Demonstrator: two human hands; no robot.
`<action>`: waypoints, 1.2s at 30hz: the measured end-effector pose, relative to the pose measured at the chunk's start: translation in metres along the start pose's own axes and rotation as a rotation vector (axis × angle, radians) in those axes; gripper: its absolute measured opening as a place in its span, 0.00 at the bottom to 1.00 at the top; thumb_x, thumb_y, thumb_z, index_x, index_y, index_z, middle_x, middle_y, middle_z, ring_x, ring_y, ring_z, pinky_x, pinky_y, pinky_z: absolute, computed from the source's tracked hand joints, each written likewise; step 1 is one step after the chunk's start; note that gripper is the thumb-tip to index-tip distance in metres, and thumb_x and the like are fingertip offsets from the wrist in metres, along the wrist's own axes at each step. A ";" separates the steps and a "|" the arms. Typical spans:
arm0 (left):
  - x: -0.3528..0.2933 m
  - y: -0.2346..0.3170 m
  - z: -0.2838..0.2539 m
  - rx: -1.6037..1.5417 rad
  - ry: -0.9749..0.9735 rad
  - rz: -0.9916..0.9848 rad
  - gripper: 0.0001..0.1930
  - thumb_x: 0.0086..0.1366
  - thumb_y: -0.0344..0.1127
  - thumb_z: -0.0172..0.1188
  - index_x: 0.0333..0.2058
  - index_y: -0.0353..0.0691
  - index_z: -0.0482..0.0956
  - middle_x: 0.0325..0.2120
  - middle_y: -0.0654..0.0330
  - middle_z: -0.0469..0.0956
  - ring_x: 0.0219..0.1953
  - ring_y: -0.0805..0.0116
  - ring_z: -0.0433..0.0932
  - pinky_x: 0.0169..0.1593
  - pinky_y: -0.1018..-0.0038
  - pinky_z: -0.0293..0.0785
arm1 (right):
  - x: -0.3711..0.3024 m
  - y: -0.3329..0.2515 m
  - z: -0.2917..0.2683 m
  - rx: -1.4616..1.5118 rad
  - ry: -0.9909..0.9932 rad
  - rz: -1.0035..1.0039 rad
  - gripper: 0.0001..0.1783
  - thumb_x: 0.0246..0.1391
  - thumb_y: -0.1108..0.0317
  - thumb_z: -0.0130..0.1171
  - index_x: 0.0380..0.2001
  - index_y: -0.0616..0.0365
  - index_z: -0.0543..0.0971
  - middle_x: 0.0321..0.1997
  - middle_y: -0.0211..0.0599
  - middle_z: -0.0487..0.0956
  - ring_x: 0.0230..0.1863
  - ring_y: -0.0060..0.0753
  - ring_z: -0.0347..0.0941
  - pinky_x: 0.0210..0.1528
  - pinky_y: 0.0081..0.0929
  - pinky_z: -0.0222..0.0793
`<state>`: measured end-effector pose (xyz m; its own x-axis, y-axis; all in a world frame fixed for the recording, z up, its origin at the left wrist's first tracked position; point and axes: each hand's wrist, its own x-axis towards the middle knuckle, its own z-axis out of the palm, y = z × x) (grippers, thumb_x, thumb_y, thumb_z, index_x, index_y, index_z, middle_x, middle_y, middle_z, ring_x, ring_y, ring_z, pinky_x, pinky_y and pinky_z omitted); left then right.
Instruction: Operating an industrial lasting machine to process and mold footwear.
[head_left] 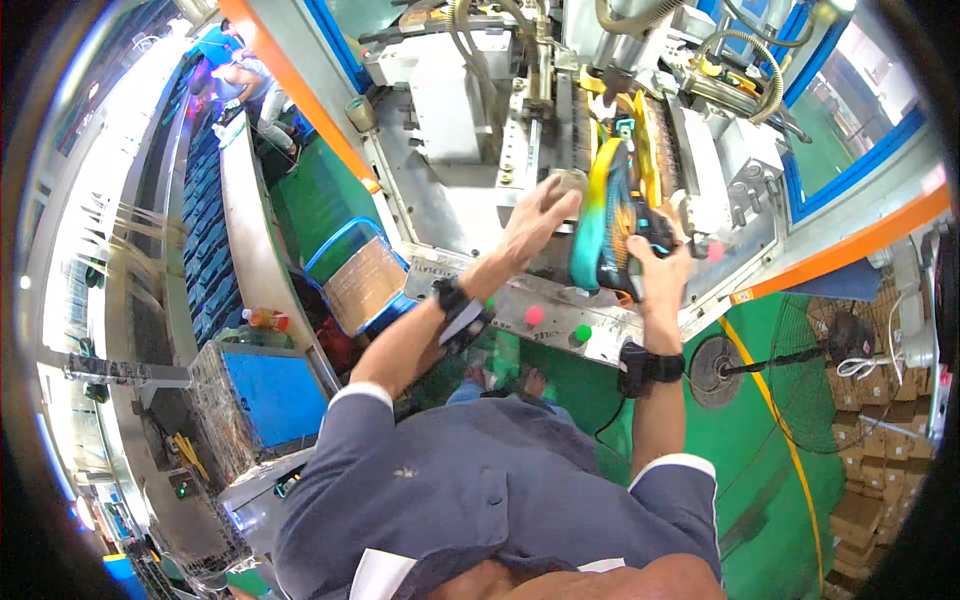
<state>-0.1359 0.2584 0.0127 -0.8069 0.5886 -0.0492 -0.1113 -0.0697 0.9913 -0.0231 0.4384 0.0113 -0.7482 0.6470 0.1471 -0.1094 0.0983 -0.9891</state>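
My right hand (662, 268) grips a sports shoe (612, 222) with a teal, yellow and black upper, held sole-outward in front of a grey machine (450, 190). My left hand (540, 215) reaches onto the machine bed and closes around a small pale round piece (570, 185) just left of the shoe. Both wrists wear black bands. A second yellow shoe part (640, 130) sits in the machine's clamp above the held shoe.
The machine's front panel (610, 345) carries a pink button (534, 315) and a green button (582, 332). A blue bin (345, 240) stands at left, a blue-topped crate (262, 392) below it. A floor fan (800, 370) and stacked cardboard boxes (880, 480) are right. Another person (240, 85) works far left.
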 end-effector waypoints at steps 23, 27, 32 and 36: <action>0.155 -0.030 -0.089 -0.541 -0.040 -0.395 0.13 0.57 0.26 0.62 0.41 0.30 0.77 0.36 0.54 0.80 0.36 0.64 0.80 0.42 0.67 0.78 | 0.275 0.017 0.022 -0.849 -0.117 0.113 0.32 0.34 0.56 0.68 0.40 0.70 0.76 0.36 0.53 0.81 0.38 0.43 0.78 0.43 0.32 0.72; 0.023 0.021 -0.144 -0.522 0.026 -0.334 0.24 0.57 0.24 0.60 0.53 0.29 0.67 0.45 0.56 0.76 0.43 0.68 0.77 0.49 0.71 0.75 | 0.300 0.031 0.143 -1.193 -0.228 0.160 0.29 0.36 0.55 0.66 0.40 0.65 0.77 0.39 0.56 0.80 0.43 0.53 0.79 0.45 0.36 0.74; -0.113 0.042 -0.202 -0.466 0.411 -0.307 0.31 0.51 0.25 0.63 0.55 0.29 0.64 0.49 0.52 0.73 0.52 0.62 0.73 0.58 0.68 0.67 | 0.303 0.140 0.193 -1.225 -0.017 -0.034 0.25 0.44 0.58 0.60 0.42 0.66 0.72 0.39 0.60 0.79 0.44 0.57 0.77 0.46 0.43 0.74; -0.196 0.025 -0.219 -0.536 0.669 -0.150 0.25 0.56 0.24 0.59 0.54 0.28 0.66 0.46 0.54 0.75 0.45 0.63 0.78 0.53 0.67 0.73 | 0.280 0.142 0.234 -1.205 0.090 0.092 0.28 0.49 0.59 0.60 0.47 0.64 0.62 0.38 0.56 0.80 0.41 0.56 0.79 0.44 0.45 0.75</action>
<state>-0.1077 -0.0349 0.0201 -0.9145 0.0366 -0.4029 -0.3663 -0.4979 0.7861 -0.4014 0.4570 -0.0887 -0.6676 0.7343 0.1234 0.6571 0.6589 -0.3661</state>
